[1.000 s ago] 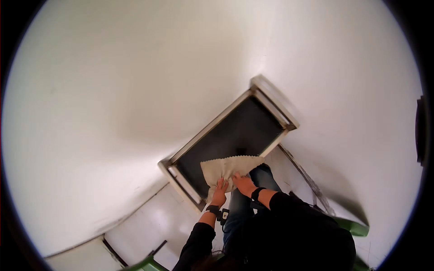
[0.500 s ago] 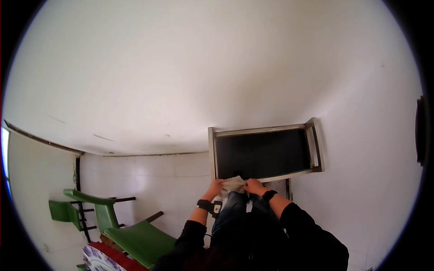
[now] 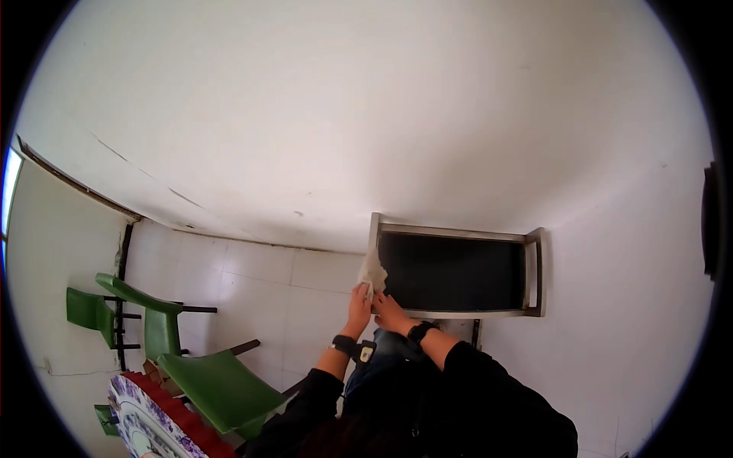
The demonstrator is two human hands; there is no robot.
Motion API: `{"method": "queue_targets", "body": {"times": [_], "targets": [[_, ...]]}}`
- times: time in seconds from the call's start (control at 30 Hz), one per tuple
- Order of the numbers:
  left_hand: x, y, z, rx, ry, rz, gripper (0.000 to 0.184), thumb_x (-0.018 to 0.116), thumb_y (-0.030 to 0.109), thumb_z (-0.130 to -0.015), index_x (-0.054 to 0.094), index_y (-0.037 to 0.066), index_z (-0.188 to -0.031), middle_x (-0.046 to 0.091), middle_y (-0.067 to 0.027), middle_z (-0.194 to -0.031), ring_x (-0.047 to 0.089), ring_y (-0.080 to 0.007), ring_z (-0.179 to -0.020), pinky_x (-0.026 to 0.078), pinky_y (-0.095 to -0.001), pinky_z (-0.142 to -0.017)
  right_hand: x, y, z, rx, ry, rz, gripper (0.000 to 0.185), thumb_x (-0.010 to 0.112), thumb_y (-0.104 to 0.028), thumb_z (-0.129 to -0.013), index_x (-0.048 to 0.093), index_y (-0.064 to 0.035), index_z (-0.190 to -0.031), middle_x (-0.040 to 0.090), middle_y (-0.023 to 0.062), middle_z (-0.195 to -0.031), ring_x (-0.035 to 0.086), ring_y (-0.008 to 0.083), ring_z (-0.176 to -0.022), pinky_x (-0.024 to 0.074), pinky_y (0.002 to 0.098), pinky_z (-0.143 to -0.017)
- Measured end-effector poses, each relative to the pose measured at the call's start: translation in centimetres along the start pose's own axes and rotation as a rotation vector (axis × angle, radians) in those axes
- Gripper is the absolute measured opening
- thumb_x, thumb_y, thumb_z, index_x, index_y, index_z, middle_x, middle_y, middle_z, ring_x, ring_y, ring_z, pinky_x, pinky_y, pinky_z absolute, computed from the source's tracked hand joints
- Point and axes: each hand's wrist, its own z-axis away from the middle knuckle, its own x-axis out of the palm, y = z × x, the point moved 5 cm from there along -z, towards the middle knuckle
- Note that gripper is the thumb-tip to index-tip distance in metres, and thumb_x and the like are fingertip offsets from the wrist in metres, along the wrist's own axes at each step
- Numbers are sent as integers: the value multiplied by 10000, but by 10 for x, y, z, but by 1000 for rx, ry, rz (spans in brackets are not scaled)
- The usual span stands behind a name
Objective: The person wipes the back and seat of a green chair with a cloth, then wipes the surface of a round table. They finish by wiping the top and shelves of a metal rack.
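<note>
A beige cloth [image 3: 372, 272] lies bunched over the near left corner of a table with a black top [image 3: 458, 271] and a pale frame. My left hand [image 3: 359, 307] is closed on the cloth's lower end, just outside the table's left edge. Right beside it, my right hand [image 3: 389, 311] has its fingers on the cloth's lower right part at the same corner; its fingers are bent and partly spread. Both wrists wear black bands, and the left one carries a small device.
Green chairs [image 3: 221, 389] with dark legs stand at the lower left, near a round table [image 3: 164, 420] with a patterned top and red edging. A white wall [image 3: 321, 114] rises behind the black-topped table. A dark object [image 3: 710, 221] shows at the far right.
The cloth was spread over the tabletop, then gathered at its near edge; now it is at the left corner. Both hands moved left relative to the table and closer together. The view has turned.
</note>
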Motion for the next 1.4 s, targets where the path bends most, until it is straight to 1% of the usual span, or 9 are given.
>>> {"method": "queue_targets", "body": {"times": [0.3,0.43,0.57,0.67,0.73,0.77,0.9,1.13,1.4], "targets": [[19,-11,-18,65,-100,-197,412,396,88,-782,328,-49,-1165,266,-275,-1226,256,-431,-1135,238,-421,-952,13,9,-19,-133,2,576,480,513,-162,-698,420,12,-1136,348,171,-1217,244,288,-1178,181,420,-971],[25,-20,-64,142,-131,-208,412,394,83,-787,312,-76,-1158,270,-292,-1203,277,-454,-1099,262,-443,-932,-20,11,-53,26,-147,449,510,507,-163,-684,393,41,-1138,325,162,-1232,252,293,-1182,185,448,-968],[39,-41,-110,308,-188,-373,399,397,75,-786,325,-77,-1148,291,-294,-1181,288,-461,-1080,282,-458,-913,-34,32,-89,38,43,478,544,520,-192,-688,364,12,-1168,334,141,-1224,278,311,-1160,203,462,-953],[15,0,-137,190,-164,-216,390,392,79,-790,334,-86,-1138,344,-298,-1143,336,-448,-1053,318,-437,-891,-33,48,-117,50,53,456,548,515,-168,-694,347,-5,-1189,334,147,-1220,268,362,-1148,217,461,-947],[14,-16,-142,-140,-168,-148,380,383,92,-797,349,-74,-1137,395,-280,-1115,393,-413,-1021,355,-407,-859,-40,46,-125,75,64,219,551,515,-152,-692,343,0,-1192,332,151,-1219,266,372,-1145,218,467,-945],[13,-17,-138,-149,-176,-143,380,383,92,-797,349,-74,-1137,395,-280,-1115,393,-413,-1021,355,-407,-859,-43,44,-126,92,78,-12,554,515,-137,-690,339,6,-1196,331,155,-1219,263,383,-1141,219,473,-944],[6,-28,-97,-158,-121,-183,321,383,107,-802,438,-26,-1088,481,-224,-1030,472,-370,-932,393,-400,-790,-18,31,-93,-52,186,105,592,532,-88,-648,327,45,-1187,321,185,-1210,235,479,-1107,198,491,-953],[-7,-20,1,-218,29,-50,296,409,85,-781,483,-14,-1049,502,-206,-987,490,-369,-900,416,-382,-754,24,-13,-19,-101,-124,332,654,530,-85,-647,270,36,-1234,199,224,-1287,133,505,-1155,103,505,-988],[4,-32,-75,-144,-124,-223,351,439,63,-715,483,6,-1058,519,-207,-935,498,-372,-861,411,-405,-747,0,25,-74,-56,54,233,419,500,-75,-671,421,12,-1074,425,186,-1101,379,413,-1006,262,474,-890]]}}
